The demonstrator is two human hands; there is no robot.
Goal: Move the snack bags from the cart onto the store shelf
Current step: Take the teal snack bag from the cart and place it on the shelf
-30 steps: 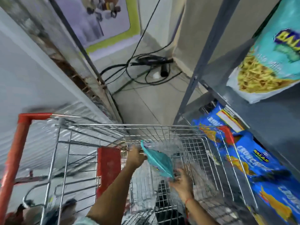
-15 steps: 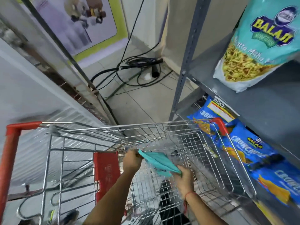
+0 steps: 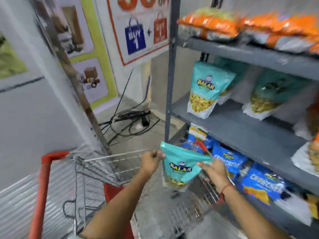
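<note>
While it hangs above the wire cart (image 3: pixel 96 163), the teal Balaji snack bag (image 3: pixel 179 167) is pinched at its top corners: left hand (image 3: pixel 150 161) closed on one, right hand (image 3: pixel 214 169) gripping the other. It looks light, crinkly and slippery, so the sealed top edge suits holding; the middle shelf (image 3: pixel 241 128) awaits.

Teal snack bag (image 3: pixel 179 167) (yellow-blue logo), red-trimmed cart (image 3: pixel 46 169), grey shelf (image 3: pixel 241 128).
</note>
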